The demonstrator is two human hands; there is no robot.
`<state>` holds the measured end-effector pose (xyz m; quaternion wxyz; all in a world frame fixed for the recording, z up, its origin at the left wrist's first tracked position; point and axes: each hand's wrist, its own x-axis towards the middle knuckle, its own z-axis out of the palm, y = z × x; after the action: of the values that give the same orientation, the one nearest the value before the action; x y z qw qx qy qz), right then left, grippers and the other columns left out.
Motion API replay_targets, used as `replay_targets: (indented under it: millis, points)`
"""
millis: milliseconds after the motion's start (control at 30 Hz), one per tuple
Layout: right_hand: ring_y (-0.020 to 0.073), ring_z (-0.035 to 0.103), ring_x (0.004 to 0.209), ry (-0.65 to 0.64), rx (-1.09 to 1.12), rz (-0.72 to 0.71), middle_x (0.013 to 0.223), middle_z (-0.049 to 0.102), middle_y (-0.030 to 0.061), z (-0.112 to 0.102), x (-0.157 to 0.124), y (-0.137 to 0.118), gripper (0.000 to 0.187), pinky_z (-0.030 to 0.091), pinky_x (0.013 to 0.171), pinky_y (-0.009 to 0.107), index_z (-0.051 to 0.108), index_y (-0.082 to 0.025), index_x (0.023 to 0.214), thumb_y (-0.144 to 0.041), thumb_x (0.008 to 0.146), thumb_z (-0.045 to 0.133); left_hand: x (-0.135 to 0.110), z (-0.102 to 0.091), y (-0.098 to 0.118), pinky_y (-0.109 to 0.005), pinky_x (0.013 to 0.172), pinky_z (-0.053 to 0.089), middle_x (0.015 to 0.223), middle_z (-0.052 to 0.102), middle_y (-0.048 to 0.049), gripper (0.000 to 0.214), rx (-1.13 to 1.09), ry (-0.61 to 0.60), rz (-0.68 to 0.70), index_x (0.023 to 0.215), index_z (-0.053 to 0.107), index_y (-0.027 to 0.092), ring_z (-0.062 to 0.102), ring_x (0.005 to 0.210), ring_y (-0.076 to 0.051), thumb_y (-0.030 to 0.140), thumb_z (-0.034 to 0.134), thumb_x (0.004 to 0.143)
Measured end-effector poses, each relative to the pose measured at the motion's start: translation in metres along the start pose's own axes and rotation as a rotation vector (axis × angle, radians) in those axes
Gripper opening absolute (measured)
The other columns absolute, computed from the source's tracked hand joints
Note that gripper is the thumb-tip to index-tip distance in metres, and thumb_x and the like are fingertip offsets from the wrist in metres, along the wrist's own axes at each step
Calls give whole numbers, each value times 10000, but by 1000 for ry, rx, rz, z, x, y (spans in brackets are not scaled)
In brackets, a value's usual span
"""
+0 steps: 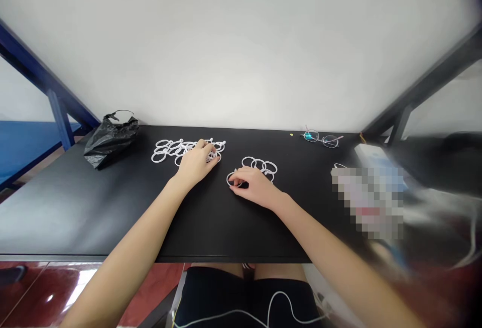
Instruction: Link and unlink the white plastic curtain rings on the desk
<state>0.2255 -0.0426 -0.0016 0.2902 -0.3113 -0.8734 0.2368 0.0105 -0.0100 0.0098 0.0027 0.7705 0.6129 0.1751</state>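
Note:
White curtain rings (158, 156), each with a small knob or eyelet, lie in an overlapping cluster on the black table (211, 217). My left hand (196, 161) reaches over the right part of this cluster, thumb and fingertips closed around a ring there; its palm hides some rings. My right hand (256, 183) has thumb and fingers closed on a single ring (228, 179) at the near left of a smaller group. Several rings (270, 167) of that group show behind the right hand, partly covered by it.
A crumpled black plastic bag (111, 139) stands at the table's left. Eyeglasses (321, 139) rest near the back wall. On the right are a white box (371, 154), a pixelated item (371, 202) and blurred white things. A white cable (233, 312) crosses my lap.

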Motion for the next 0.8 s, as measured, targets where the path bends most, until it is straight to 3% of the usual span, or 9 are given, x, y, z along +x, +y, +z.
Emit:
replay_targets:
  millis: [267, 633, 800]
  points:
    - [177, 556, 804, 15, -13, 2, 760, 674, 14, 0, 0, 0, 106, 471, 747, 295, 638, -197, 845, -94, 822, 637, 0, -4, 2, -294, 614, 420, 1098, 603, -54, 255, 0, 23, -30, 1032, 634, 214, 614, 677, -173, 411, 553, 891]
    - [173, 584, 787, 188, 4, 2, 795, 654, 27, 2, 0, -3, 138, 507, 735, 308, 638, -206, 865, -96, 851, 556, 0, -8, 1, -291, 605, 424, 1094, 626, -73, 252, -64, 66, -40, 1018, 648, 203, 616, 699, -181, 390, 562, 872]
    - [179, 598, 788, 338, -6, -44, 827, 688, 34, 3, 2, -1, 142, 524, 752, 335, 657, -223, 891, -149, 906, 537, 1, -10, 8, -289, 629, 445, 978, 651, -53, 232, -326, 152, -16, 907, 645, 186, 534, 566, -116, 397, 550, 887]
